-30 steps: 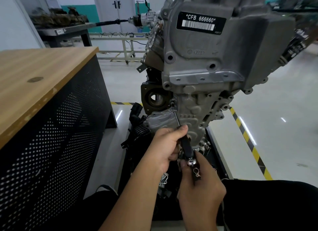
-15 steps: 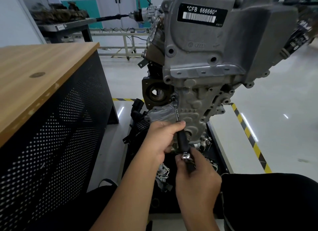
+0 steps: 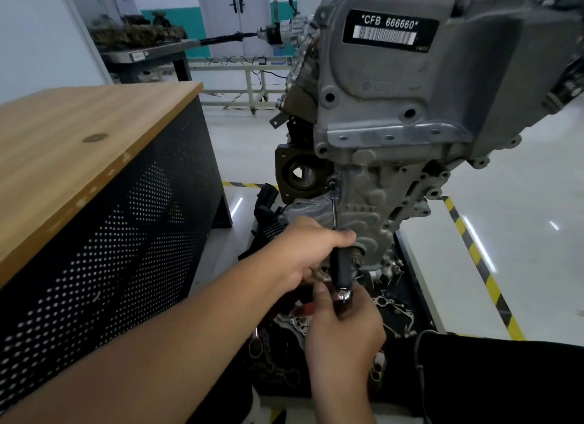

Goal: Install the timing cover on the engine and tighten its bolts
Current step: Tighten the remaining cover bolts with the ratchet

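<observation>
Engine point(image 3: 410, 113): upright on a stand, barcode plate at top. Cover point(image 3: 373, 199): grey casting, seated on the engine's front face below the upper housing. Driver point(image 3: 339, 265): black handle, thin shaft rising to a bolt point(image 3: 331, 185) at the cover's left edge. Left hand point(image 3: 303, 253): grip closed around the handle's top. Right hand point(image 3: 344, 322): fingertips pinching the handle's chrome end. Desk point(image 3: 79, 139): wooden top, left of engine.
</observation>
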Action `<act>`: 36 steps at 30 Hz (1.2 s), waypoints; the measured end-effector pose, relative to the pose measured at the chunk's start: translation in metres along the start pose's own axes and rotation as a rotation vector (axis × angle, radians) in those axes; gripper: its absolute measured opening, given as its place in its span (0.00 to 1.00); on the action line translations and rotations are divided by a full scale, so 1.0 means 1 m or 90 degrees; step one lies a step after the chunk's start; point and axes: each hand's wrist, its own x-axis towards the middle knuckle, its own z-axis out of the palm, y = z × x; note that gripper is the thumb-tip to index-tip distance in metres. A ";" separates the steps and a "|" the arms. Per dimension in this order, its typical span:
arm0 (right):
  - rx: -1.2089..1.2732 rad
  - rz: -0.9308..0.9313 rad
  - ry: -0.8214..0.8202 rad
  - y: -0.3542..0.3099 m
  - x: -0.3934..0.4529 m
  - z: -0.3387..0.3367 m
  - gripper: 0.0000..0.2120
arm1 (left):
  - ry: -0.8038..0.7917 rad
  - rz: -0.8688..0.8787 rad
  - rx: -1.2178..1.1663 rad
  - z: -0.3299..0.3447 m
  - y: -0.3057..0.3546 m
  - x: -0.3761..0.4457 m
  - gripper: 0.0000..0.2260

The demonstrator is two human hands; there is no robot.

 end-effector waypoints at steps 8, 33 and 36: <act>0.396 0.114 -0.070 -0.007 0.005 -0.018 0.08 | -0.023 0.010 -0.147 0.018 -0.009 -0.004 0.14; 0.130 0.088 -0.068 -0.007 0.007 -0.021 0.05 | -0.022 0.021 -0.064 0.014 -0.008 -0.008 0.15; 0.441 0.303 -0.220 -0.020 0.005 -0.022 0.10 | -0.115 -0.021 0.010 -0.002 -0.003 -0.008 0.15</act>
